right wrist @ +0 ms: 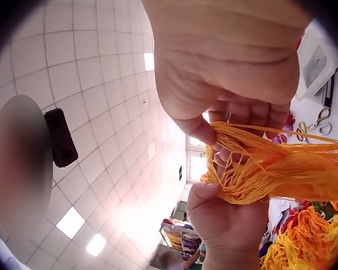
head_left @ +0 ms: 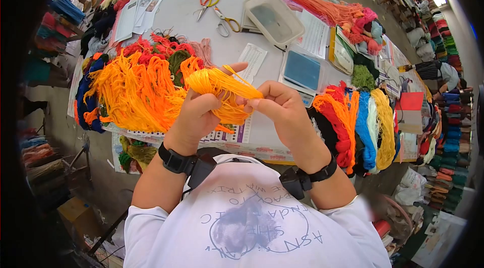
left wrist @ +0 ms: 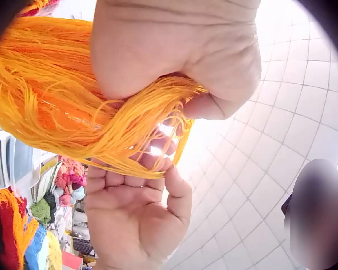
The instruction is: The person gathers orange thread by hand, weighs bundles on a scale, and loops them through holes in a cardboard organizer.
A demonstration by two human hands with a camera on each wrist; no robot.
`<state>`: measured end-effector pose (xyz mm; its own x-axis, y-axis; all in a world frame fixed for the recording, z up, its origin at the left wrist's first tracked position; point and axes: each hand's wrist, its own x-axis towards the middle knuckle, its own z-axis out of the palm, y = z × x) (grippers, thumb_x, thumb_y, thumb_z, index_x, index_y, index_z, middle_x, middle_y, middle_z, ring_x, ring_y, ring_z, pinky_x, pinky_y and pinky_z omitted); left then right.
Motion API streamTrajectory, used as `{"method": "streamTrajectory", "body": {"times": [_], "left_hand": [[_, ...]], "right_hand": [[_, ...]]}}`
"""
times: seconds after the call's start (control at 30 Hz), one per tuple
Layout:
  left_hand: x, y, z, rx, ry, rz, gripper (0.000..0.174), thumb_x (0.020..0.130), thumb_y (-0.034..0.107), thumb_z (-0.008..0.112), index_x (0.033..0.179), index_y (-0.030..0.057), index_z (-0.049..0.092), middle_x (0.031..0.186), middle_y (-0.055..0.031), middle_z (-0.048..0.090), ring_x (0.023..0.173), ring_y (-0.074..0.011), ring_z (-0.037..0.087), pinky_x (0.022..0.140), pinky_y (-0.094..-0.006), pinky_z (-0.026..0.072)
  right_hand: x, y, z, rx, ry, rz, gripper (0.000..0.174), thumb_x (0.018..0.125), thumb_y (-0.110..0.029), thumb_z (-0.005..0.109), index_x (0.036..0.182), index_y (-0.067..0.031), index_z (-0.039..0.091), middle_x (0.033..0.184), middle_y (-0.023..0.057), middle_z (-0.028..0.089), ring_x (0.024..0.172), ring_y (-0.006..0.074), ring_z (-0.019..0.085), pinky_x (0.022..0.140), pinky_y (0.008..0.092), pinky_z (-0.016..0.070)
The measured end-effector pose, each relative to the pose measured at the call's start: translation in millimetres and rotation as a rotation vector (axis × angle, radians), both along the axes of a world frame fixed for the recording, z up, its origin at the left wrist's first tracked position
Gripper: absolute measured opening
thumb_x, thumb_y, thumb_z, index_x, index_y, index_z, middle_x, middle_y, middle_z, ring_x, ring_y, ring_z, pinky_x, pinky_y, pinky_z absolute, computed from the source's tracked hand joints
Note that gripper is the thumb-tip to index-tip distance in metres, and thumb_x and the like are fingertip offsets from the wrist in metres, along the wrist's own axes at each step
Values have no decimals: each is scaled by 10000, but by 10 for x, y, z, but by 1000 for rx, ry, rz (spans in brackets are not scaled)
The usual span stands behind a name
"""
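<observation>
A looped skein of yellow-orange thread point(head_left: 222, 84) stretches between the two hands above the table. My left hand point(head_left: 197, 113) holds its left part, the strands draped over the fingers and behind the thumb. At the other end my right hand point(head_left: 283, 108) pinches the loop's tip between thumb and fingers. In the left wrist view the strands point(left wrist: 141, 126) fan out between the hands, with gaps in the loop. From the right wrist, the skein point(right wrist: 270, 169) runs back past the left hand point(right wrist: 228, 219). A big pile of orange and yellow skeins point(head_left: 136, 86) lies just left of the hands.
Two pairs of scissors point(head_left: 228, 22) lie beyond the hands, near a clear plastic tub point(head_left: 275, 18). A scale with a blue plate point(head_left: 302, 70) stands to the right. Multicoloured skeins point(head_left: 365, 129) line the right front edge; papers point(head_left: 138, 16) lie back left.
</observation>
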<state>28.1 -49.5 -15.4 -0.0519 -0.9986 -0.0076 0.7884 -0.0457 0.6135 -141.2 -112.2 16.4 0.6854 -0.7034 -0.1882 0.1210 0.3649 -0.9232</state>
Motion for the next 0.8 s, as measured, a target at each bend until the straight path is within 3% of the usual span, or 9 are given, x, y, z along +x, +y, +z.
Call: {"method": "streamTrajectory", "body": {"times": [0.23, 0.33, 0.37, 0.4, 0.47, 0.6, 0.67, 0.73, 0.8], "left_hand": [[27, -30, 62, -75, 199, -116, 677, 739, 89, 471, 1376, -42, 283, 725, -53, 499, 689, -124, 507, 723, -264, 447], [30, 7, 2, 130, 119, -289, 588, 761, 174, 539, 1291, -51, 419, 742, -63, 536, 664, -139, 522, 682, -270, 456], [37, 57, -98, -26, -163, -280, 489, 770, 200, 559, 1187, -49, 501, 760, -72, 558, 653, -150, 535, 651, -283, 460], [62, 113, -174, -187, -440, -265, 409, 779, 226, 580, 1083, -47, 583, 778, -82, 580, 641, -162, 548, 621, -295, 464], [309, 295, -99, -178, -254, -389, 313, 791, 271, 597, 910, -15, 648, 832, -104, 622, 700, -191, 584, 620, -317, 475], [1154, 912, -533, 63, 41, 80, 270, 827, 333, 586, 774, 70, 612, 888, -146, 644, 690, -210, 578, 640, -336, 481], [1597, 1079, -514, -43, 20, 470, 269, 943, 299, 410, 946, 61, 534, 812, -47, 623, 600, -177, 564, 554, -328, 464], [1775, 973, -201, -173, 138, 401, 271, 1002, 289, 322, 958, 80, 487, 705, 30, 542, 514, -123, 491, 496, -285, 411], [2017, 885, 78, -249, 266, 128, 276, 1002, 297, 321, 885, 103, 479, 636, 58, 471, 473, -85, 425, 482, -247, 367]], "right_hand": [[-48, -96, -16, 73, 12, 111, 143, 854, -69, 596, 956, 30, 587, 874, 68, 637, 786, 89, 582, 725, 224, 461], [-226, -253, -38, 214, -109, 180, 173, 864, -97, 602, 997, 13, 595, 819, 47, 614, 717, 85, 561, 668, 219, 449], [-353, -366, -65, 278, -188, 214, 190, 870, -116, 602, 1018, 4, 599, 781, 30, 596, 666, 79, 543, 620, 214, 437], [-490, -517, -98, 313, -256, 156, 167, 888, -148, 579, 982, -13, 605, 647, -29, 486, 531, 60, 432, 506, 209, 369], [-888, -810, -148, 431, -334, -141, 150, 911, -173, 547, 929, -30, 589, 568, -71, 337, 464, 45, 299, 426, 203, 276], [-2133, -1268, -603, 576, -344, -451, 143, 952, -169, 474, 881, -62, 537, 558, -78, 247, 441, 46, 245, 389, 192, 199], [-2683, -1290, -714, 573, -307, -627, 142, 953, -171, 472, 878, -66, 532, 556, -74, 247, 438, 48, 243, 386, 197, 198], [-3274, -1258, -834, 580, -226, -863, 132, 953, -173, 473, 884, -72, 523, 551, -68, 246, 430, 51, 238, 381, 205, 197], [-3874, -1229, -935, 551, -134, -977, 118, 951, -175, 480, 900, -74, 515, 547, -63, 253, 420, 54, 235, 379, 210, 200]]}}
